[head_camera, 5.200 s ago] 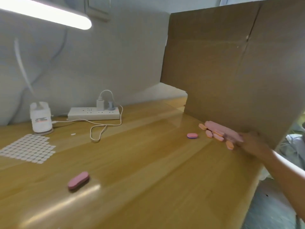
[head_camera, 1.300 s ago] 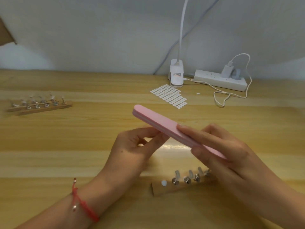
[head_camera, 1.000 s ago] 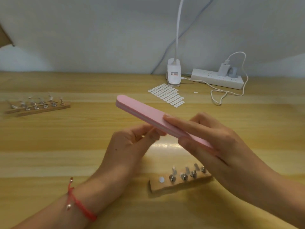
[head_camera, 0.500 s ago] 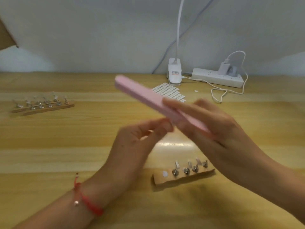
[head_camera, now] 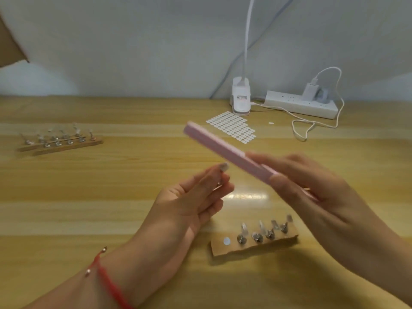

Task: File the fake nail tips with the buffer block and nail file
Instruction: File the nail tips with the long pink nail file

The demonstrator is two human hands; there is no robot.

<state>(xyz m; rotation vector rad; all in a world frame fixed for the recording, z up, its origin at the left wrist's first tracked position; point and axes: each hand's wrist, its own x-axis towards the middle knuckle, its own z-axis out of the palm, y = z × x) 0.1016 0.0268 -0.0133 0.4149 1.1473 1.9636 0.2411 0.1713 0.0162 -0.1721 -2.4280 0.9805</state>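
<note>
Grips the pink buffer (head_camera: 223, 150) in the right hand (head_camera: 312, 188), thumb below and fingers laid along the top, far end slanting up and left above the surface (head_camera: 111, 197). Pinches a clear nail tip (head_camera: 223, 167) between thumb and fingertips of the left hand (head_camera: 189, 201), just under the buffer's middle; cannot tell through the blur whether touching. Wears a red bracelet (head_camera: 107, 279) on the left wrist. Near the hands, lying on the surface, a wooden holder (head_camera: 254, 246) with four tips upright and a white dot at its left end. Far left, two more holders (head_camera: 60, 144) with tips. At the back, a sticker sheet (head_camera: 231, 127), lamp base (head_camera: 240, 97) and power strip (head_camera: 301, 104)
</note>
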